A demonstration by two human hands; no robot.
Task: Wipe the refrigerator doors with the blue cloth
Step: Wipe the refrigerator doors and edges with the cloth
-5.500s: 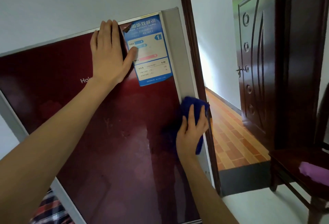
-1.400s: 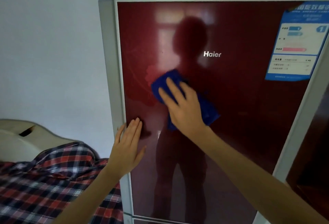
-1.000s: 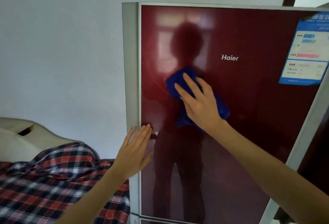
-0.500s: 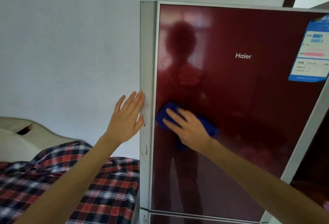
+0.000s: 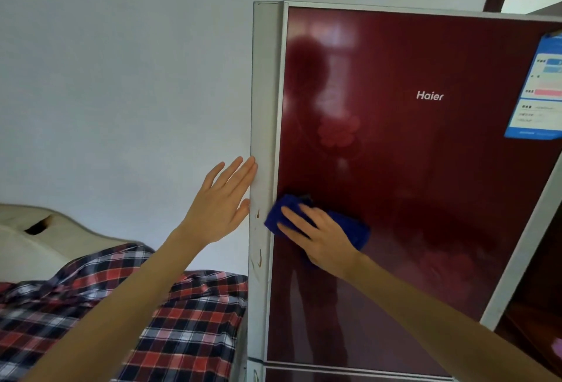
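- The white wall (image 5: 121,77) filled the left half of the room behind everything else.
- The refrigerator's upper door (image 5: 425,199), glossy dark red, stood to the right of it and mirrored a dim standing figure. A seam near the bottom marked where the lower door (image 5: 349,377) began.
- A red, white and navy plaid fabric (image 5: 188,321) lay bunched low on the left, right up against the refrigerator's grey side panel (image 5: 263,93).
- A cream curved headboard-like piece (image 5: 18,245) showed behind the plaid, at the far left.
- The left hand (image 5: 222,208) was raised beside the refrigerator, its fingers straight and close together, tips touching the grey side panel.
- The right hand (image 5: 322,235) lay flat on the door, fingers stretched out and slightly apart, pressing on the blue cloth (image 5: 354,231).
- The cloth sat low on the upper door near its left edge, one corner poking out past the fingertips.
- A blue-and-white energy label (image 5: 538,96) was stuck near the door's upper right, partly cut off.
- The white "Haier" logo (image 5: 429,96) sat left of the label.
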